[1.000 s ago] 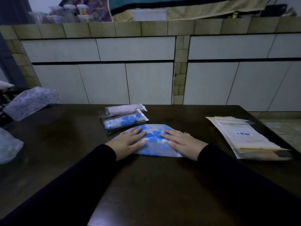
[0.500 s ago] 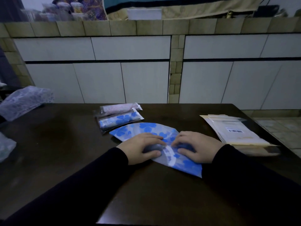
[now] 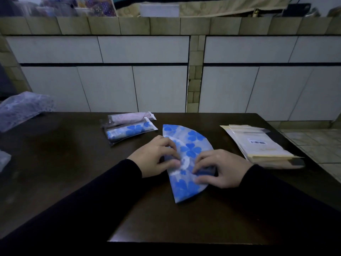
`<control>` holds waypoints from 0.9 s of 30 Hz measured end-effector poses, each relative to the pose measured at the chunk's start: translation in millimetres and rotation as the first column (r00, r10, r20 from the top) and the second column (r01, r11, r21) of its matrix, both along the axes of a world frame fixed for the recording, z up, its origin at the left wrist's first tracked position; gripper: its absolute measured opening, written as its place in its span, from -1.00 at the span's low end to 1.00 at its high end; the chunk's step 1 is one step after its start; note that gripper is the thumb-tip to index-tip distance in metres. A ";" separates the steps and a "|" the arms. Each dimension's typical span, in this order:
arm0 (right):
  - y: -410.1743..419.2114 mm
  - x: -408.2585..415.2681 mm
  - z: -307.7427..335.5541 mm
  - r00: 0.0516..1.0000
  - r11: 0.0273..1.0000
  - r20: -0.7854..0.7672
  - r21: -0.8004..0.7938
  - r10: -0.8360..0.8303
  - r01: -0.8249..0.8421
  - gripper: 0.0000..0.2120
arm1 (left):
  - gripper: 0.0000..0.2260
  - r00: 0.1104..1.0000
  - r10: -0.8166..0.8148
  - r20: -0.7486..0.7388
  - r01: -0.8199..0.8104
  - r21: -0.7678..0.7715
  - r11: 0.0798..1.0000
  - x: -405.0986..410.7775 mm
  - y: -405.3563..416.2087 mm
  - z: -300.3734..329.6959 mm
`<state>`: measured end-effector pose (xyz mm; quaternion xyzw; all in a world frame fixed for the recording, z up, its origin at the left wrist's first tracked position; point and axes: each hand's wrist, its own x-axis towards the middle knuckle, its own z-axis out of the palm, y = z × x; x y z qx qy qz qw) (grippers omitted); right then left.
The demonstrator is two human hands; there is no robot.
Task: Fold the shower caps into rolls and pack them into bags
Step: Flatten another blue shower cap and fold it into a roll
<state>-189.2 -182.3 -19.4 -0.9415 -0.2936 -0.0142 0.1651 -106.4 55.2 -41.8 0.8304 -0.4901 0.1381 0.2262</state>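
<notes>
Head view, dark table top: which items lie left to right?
Crumpled translucent plastic → two bagged shower-cap rolls → left hand → folded blue-flowered shower cap → right hand → stack of empty flat bags.

Both hands (image 3: 186, 165) low, palms down, fingers curled

- The folded shower cap (image 3: 190, 150) lies flat on the table (image 3: 64, 163), near the middle.
- The left hand (image 3: 155, 157) rests on its left side, and the right hand (image 3: 219, 168) rests on its right side.
- Two packed bags (image 3: 129, 127) lie side by side behind the cap and to its left.
- A stack of empty bags (image 3: 258, 145) lies to the right of the cap.
- A crumpled bag (image 3: 22, 108) sits at the far left edge.
</notes>
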 end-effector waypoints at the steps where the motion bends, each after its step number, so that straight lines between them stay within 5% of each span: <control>1: 0.0 4.1 -1.5 0.999 0.999 -0.001 0.019 -0.039 0.039 -0.72 | -0.62 0.999 -0.014 -0.032 0.014 0.000 1.000 -0.4 2.1 2.1; 7: -1.1 9.3 -4.6 0.994 0.994 0.024 -0.003 -0.107 0.107 -0.76 | -0.45 0.988 -0.026 -0.153 0.044 0.116 0.992 -3.3 20.4 6.0; 12: -4.9 7.6 2.7 0.995 0.996 -0.074 -0.068 -0.071 0.066 -0.58 | -0.50 0.990 -0.041 -0.136 0.062 0.153 0.986 -3.6 22.5 4.5; 16: 4.5 5.5 4.4 0.998 0.988 0.027 -0.145 -0.051 0.054 -0.69 | -0.62 0.990 -0.001 -0.140 0.028 0.191 0.981 4.5 28.8 2.1; 21: 9.9 7.2 1.2 0.993 0.987 0.070 -0.127 -0.093 0.101 -0.65 | -0.69 0.997 -0.071 -0.038 0.074 0.069 0.995 1.8 23.3 0.4; 27: 10.6 11.4 5.9 0.989 0.972 -0.010 -0.191 -0.144 0.140 -0.61 | -0.86 0.992 -0.089 -0.088 0.090 0.001 0.996 5.2 22.3 -3.3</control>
